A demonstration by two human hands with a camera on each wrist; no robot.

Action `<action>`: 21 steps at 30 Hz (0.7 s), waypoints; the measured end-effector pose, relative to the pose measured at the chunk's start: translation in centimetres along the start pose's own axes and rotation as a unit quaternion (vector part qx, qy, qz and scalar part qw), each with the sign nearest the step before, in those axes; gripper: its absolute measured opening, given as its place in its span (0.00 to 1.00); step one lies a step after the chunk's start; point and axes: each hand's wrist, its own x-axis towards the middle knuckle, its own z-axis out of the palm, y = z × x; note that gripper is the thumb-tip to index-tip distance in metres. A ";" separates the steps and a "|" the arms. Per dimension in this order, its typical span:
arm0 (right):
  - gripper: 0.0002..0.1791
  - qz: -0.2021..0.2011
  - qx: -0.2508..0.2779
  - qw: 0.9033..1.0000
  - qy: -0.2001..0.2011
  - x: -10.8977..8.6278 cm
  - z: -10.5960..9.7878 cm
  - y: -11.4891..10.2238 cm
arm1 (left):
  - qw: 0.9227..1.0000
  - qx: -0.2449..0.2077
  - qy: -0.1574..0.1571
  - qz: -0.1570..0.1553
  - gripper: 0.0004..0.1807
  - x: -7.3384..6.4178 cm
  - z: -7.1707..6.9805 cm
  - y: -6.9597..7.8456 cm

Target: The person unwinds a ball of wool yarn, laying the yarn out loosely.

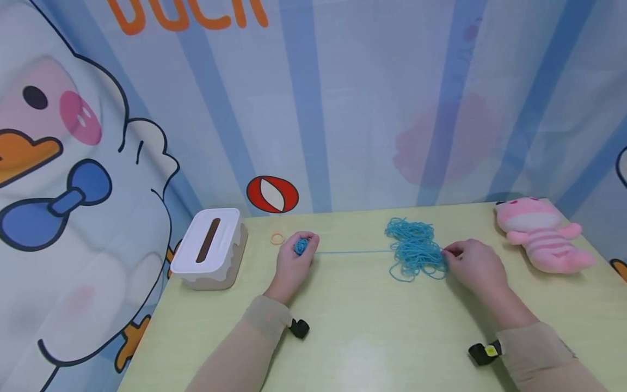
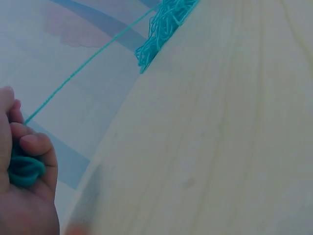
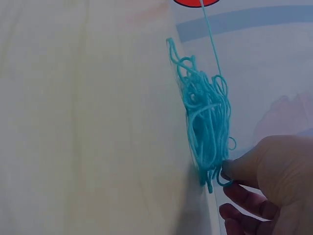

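Note:
A small wound ball of blue yarn (image 1: 301, 246) sits in my left hand (image 1: 295, 260), whose fingers curl round it; the left wrist view shows the same yarn ball (image 2: 25, 171) against the palm. From that hand a taut strand (image 1: 352, 252) runs right to a loose, tangled pile of blue yarn (image 1: 416, 247) on the table. At the pile's right edge my right hand (image 1: 477, 267) pinches a loop of yarn between thumb and forefinger. In the right wrist view the yarn pile (image 3: 208, 122) lies just beyond the thumb, with the other fingers loosely bent.
A white-lidded tissue box (image 1: 210, 250) with a brown slot stands at the left. Close to my left hand lies a thin orange ring (image 1: 277, 238). A pink plush toy (image 1: 543, 234) lies at the right. Behind the pale table (image 1: 367, 337) hangs a printed curtain (image 1: 357, 109).

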 end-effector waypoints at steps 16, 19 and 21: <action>0.17 -0.188 0.094 0.972 0.106 -0.8 4.4 -8.3 | 0.993 -0.063 -0.103 0.001 0.24 -0.1 0.2 0.7; 0.22 -0.201 0.086 0.975 0.027 -0.6 6.3 -10.9 | 0.991 -0.076 -0.110 0.003 0.24 -0.2 0.2 0.7; 0.25 -0.200 0.085 0.976 -0.011 -0.3 7.6 -12.5 | 0.989 -0.090 -0.116 0.006 0.25 -0.2 0.2 0.7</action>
